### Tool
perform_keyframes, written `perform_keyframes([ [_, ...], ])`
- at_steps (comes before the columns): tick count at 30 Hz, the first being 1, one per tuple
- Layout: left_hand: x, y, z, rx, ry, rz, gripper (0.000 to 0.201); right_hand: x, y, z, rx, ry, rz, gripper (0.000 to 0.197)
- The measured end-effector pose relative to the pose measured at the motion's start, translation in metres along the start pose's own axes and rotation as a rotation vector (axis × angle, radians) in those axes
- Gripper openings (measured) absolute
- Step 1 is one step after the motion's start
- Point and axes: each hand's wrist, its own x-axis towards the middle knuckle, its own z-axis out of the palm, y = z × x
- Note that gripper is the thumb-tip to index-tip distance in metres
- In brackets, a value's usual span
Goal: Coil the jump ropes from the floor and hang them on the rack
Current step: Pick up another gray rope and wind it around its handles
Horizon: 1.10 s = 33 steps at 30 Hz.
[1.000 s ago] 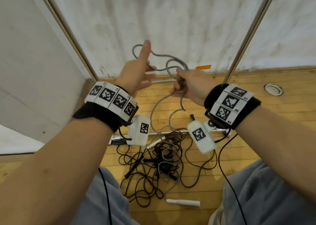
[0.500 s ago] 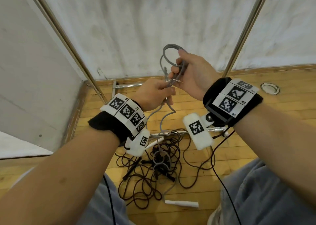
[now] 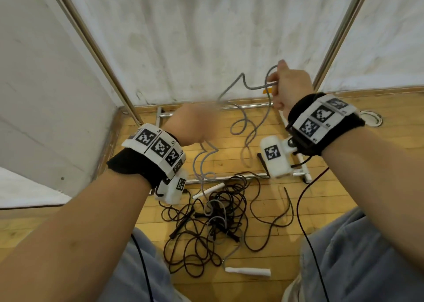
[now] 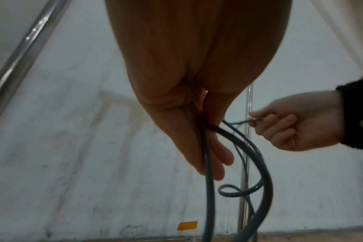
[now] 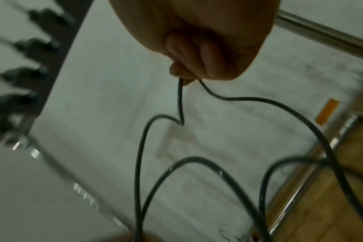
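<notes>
A grey jump rope [image 3: 252,88] hangs in kinked loops between my two hands, above the wooden floor. My right hand [image 3: 278,81] is raised near the wall, fingers curled round the rope [image 5: 249,98], which leaves the fist [image 5: 189,72] in two strands. My left hand [image 3: 195,129] is lower and to the left, blurred. The left wrist view shows the rope [image 4: 267,180] pinched between that hand's [image 4: 209,147] thumb and fingers. Its tail drops to a tangled pile of dark ropes [image 3: 206,228] between my knees.
Two white handles [image 3: 247,272] [image 3: 207,190] lie by the pile. Slanted rack poles [image 3: 96,49] [image 3: 339,33] stand against the white wall, with a base bar [image 3: 229,176] on the floor. Dark hooks [image 5: 31,44] show on the rack. A round floor fitting [image 3: 371,118] sits at right.
My hands were together at a small grey loop. They have drawn apart: the left went down and left, the right moved right, and the rope now stretches between them.
</notes>
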Motion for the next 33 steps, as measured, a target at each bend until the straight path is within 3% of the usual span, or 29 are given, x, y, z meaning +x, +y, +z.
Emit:
perform_keyframes([
  [3,-0.001,0.0,-0.007,-0.278,0.032,-0.072,0.018,0.006,-0.003,-0.012,0.361,0.0,0.148,0.031],
  [6,-0.003,0.005,-0.013,-0.575,0.067,-0.081,0.019,-0.004,-0.004,-0.009,0.556,-0.161,0.186,0.01],
  [9,-0.002,0.014,-0.017,-0.768,0.093,-0.055,0.015,-0.026,-0.003,0.009,0.259,-0.337,0.065,0.01],
  [13,-0.002,0.027,-0.018,-0.931,0.091,-0.01,0.011,-0.052,0.019,0.029,-0.249,-0.765,-0.076,0.017],
  [15,-0.002,0.032,-0.017,-0.938,0.117,0.018,0.011,-0.056,0.032,0.032,-0.322,-0.831,-0.107,0.005],
  [18,0.0,0.036,-0.022,-0.993,0.192,0.072,0.012,-0.056,0.049,0.03,-0.454,-0.923,-0.067,0.015],
  [22,0.005,0.033,-0.041,-1.131,0.327,0.103,0.011,-0.06,0.066,0.029,-0.896,-1.141,-0.098,0.025],
  [24,0.007,0.028,-0.046,-1.14,0.394,0.083,0.011,-0.061,0.062,0.03,-0.859,-1.11,-0.106,0.026],
  [26,0.011,0.024,-0.045,-1.109,0.405,0.001,0.029,-0.061,0.048,0.031,-0.673,-0.916,-0.111,0.027],
  [28,0.01,0.022,-0.04,-0.927,0.31,-0.11,0.059,-0.057,0.029,0.03,-0.315,-0.701,-0.046,0.029],
  [29,0.007,0.024,-0.035,-0.804,0.217,-0.132,0.061,-0.054,0.02,0.03,-0.109,-0.632,0.01,0.03],
  [33,-0.009,0.03,-0.003,-0.389,-0.235,-0.029,0.011,-0.045,-0.01,0.025,0.43,-0.554,0.205,0.031],
])
